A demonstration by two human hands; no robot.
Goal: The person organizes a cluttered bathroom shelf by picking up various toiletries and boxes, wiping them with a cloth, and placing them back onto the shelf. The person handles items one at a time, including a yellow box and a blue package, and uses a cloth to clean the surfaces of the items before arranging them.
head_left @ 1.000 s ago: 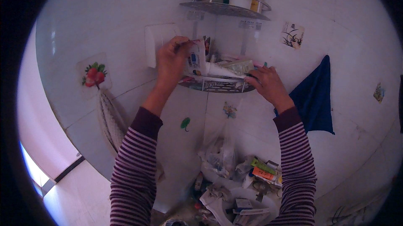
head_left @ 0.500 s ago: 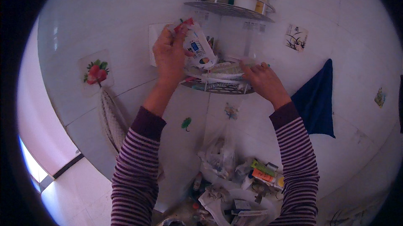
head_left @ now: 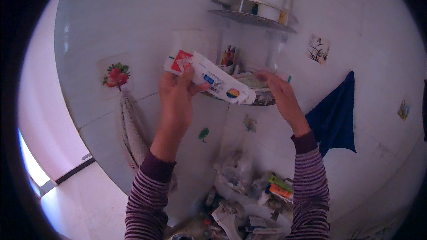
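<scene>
My left hand (head_left: 177, 95) is closed round a white toothpaste tube (head_left: 218, 79) with a red end and a blue label. The tube slants down to the right, its narrower end in front of the lower corner shelf (head_left: 265, 99). At the right side of that shelf is my right hand (head_left: 283, 94), fingers bent together beside a pale packet (head_left: 249, 81). What its fingertips grip, if anything, is hidden. Behind the tube, a cup of small colourful things (head_left: 228, 57) stands on the shelf.
An upper corner shelf (head_left: 253, 16) holds a white tub (head_left: 271, 0) and other containers. A blue cloth (head_left: 336, 115) hangs at right, a pale towel (head_left: 131, 128) at left. Below, bags and boxes crowd a white basin (head_left: 227, 224).
My left hand has lowered the toothpaste tube and tilted it flatter, its printed side now plainer. My right hand stays by the shelf. The whole view has shifted slightly.
</scene>
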